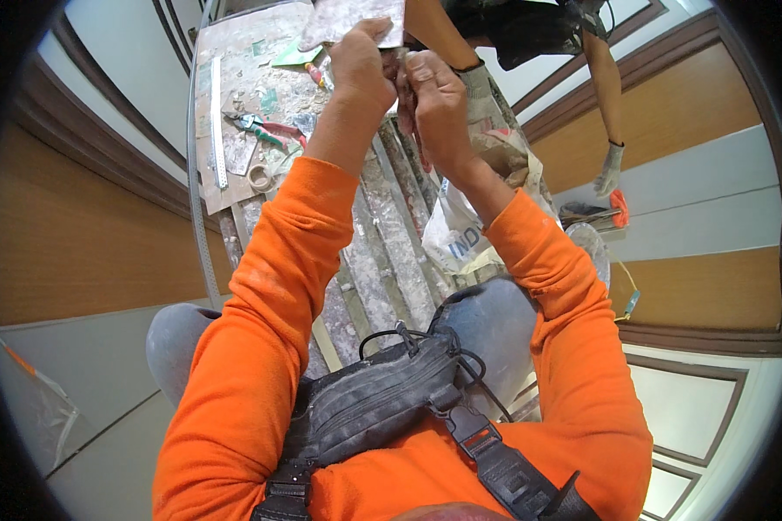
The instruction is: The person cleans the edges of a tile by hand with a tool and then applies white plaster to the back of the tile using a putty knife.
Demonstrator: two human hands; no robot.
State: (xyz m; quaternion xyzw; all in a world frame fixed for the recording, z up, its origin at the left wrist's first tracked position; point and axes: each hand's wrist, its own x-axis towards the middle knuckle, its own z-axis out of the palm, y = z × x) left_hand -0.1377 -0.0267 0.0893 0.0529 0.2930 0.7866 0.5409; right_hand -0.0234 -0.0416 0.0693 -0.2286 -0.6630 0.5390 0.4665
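Note:
At the top of the view, my left hand (363, 69) is closed on a flat, pale tile-like piece (356, 22) smeared with white and mauve dust. Its thumb lies across the piece's face. Close beside it, my right hand (439, 104) is also closed, fingertips curled near the lower edge of that piece. Something thin and reddish (422, 154) shows under the right hand, but I cannot make out what it is. Left of my hands, pliers (265, 128) with red and green handles lie on a dusty board (235, 95).
A white ruler (217, 122) and a tape roll (259, 178) lie on the board. Dusty slats (378, 217) run below my hands. A white sack (460, 230) stands at right. Another person's gloved hand (610, 169) hangs at upper right; their other glove (480, 91) is near my right hand.

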